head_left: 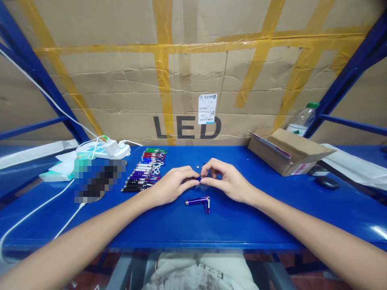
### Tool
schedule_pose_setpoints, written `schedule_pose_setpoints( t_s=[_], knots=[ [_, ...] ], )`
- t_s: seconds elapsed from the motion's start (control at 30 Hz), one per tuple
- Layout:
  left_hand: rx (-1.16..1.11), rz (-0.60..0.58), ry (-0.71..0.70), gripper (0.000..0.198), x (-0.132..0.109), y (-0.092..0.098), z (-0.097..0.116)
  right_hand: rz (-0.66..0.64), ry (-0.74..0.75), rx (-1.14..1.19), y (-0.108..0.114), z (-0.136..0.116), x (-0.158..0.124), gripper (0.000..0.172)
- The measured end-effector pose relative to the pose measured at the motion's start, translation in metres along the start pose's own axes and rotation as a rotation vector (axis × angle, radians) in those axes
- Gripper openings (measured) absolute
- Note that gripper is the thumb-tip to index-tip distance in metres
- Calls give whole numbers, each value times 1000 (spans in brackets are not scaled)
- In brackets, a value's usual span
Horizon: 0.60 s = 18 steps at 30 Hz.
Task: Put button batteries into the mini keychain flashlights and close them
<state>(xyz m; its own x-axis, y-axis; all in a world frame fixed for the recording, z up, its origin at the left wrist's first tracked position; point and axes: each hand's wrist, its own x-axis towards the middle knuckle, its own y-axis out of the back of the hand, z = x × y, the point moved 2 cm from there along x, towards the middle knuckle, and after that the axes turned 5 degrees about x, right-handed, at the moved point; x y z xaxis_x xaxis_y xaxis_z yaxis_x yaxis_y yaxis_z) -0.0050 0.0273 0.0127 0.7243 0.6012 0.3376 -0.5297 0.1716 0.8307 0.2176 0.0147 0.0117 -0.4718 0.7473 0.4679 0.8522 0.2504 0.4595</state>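
My left hand and my right hand meet above the blue table, fingertips almost touching. Between them they pinch a small dark blue piece with a shiny end; the fingers cover most of it. Just below lies a purple keychain penlight with a purple carabiner clip at its right end. Left of my left hand is a column of keychain penlights in green, red, blue, silver, purple and black, clips to the right. A tiny silvery bit rests beyond my fingertips.
An open cardboard box stands at the right, with a black mouse and a green-capped bottle near it. At the left are a white power strip, cables and a pixelated dark object. A large taped carton closes the back.
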Motion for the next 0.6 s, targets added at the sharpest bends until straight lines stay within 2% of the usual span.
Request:
schedule_pose_setpoints(
  t_s=[0.33, 0.47, 0.6],
  knots=[
    [-383, -50, 220, 23, 2, -15, -3, 23, 53, -46, 0, -9, 0, 8],
    [-388, -44, 230, 22, 2, -16, -6, 7, 74, -49, 0, -8, -1, 9],
    [-331, -29, 217, 22, 1, -16, -8, 22, 21, 19, -2, -6, -2, 19]
  ],
)
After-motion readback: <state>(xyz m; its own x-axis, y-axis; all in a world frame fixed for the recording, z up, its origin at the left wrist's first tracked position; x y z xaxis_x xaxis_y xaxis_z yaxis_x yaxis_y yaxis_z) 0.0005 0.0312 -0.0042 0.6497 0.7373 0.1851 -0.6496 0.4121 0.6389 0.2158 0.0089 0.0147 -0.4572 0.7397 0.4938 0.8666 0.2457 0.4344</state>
